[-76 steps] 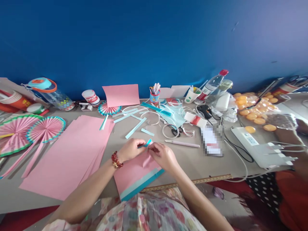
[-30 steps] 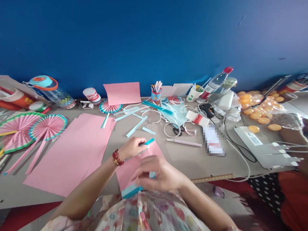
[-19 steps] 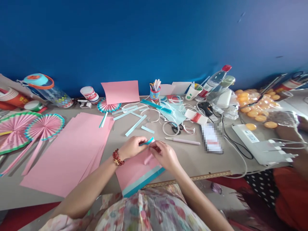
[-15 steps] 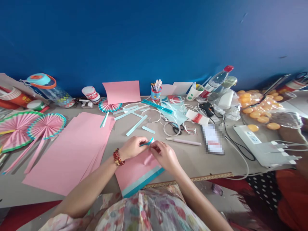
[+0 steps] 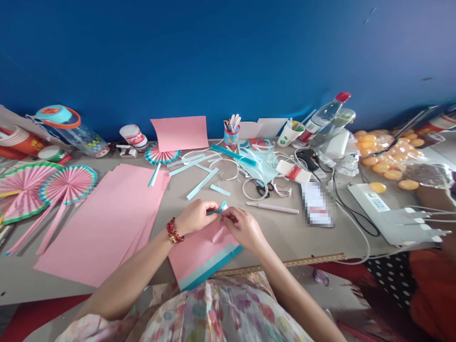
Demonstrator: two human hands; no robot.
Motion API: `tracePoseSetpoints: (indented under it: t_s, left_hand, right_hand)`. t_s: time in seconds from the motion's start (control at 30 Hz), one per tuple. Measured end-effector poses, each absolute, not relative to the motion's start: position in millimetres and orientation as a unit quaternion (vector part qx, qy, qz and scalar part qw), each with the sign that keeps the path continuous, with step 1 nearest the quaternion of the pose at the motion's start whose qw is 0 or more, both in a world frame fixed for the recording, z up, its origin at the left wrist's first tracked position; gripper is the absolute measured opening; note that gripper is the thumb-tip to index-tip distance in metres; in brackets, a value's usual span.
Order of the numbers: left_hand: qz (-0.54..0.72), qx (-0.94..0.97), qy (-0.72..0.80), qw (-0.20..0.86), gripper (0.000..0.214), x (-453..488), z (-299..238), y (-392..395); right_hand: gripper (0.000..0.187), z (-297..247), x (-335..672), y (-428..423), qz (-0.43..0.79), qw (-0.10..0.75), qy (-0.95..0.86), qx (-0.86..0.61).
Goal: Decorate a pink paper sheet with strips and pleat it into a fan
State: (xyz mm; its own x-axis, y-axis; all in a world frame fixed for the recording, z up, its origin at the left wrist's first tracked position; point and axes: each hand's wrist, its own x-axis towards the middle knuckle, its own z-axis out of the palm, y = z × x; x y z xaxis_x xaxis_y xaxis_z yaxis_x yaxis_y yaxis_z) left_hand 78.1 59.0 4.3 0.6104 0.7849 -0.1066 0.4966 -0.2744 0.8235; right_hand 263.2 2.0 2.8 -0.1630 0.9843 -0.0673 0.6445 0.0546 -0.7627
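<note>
A sheet of pink paper (image 5: 194, 249) with light and darker blue bands along its near edge lies in front of me at the table's edge. Its far end is lifted and bent between my hands. My left hand (image 5: 195, 216), with a red bead bracelet (image 5: 174, 231) on its wrist, is closed on the blue-edged far end of the sheet. Close beside it, my right hand (image 5: 243, 229) pinches the same end with thumb and fingers. The fingertips hide part of the fold. A pale pink pen-like tool (image 5: 274, 208) lies just beyond my right hand.
Pink sheets (image 5: 103, 223) are stacked at left, near pleated paper fans (image 5: 67, 185). Blue paper strips (image 5: 202, 183), scissors (image 5: 262, 191) and a phone (image 5: 317, 204) lie beyond my hands. A power strip (image 5: 377, 204) with cables is at right, near another person's arm (image 5: 436, 204).
Both hands stay at the paper's far end with nearly the same grip. The view has shifted slightly; no object has visibly been moved.
</note>
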Motion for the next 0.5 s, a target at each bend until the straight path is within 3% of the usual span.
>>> tracePoseSetpoints:
  t_s: [0.5]
  left_hand:
    - [0.151, 0.786, 0.415, 0.432, 0.016, 79.6, 4.2, 59.1]
  right_hand:
    - [0.011, 3.6, 266.4, 3.6, 0.331, 0.272, -0.667, -0.610]
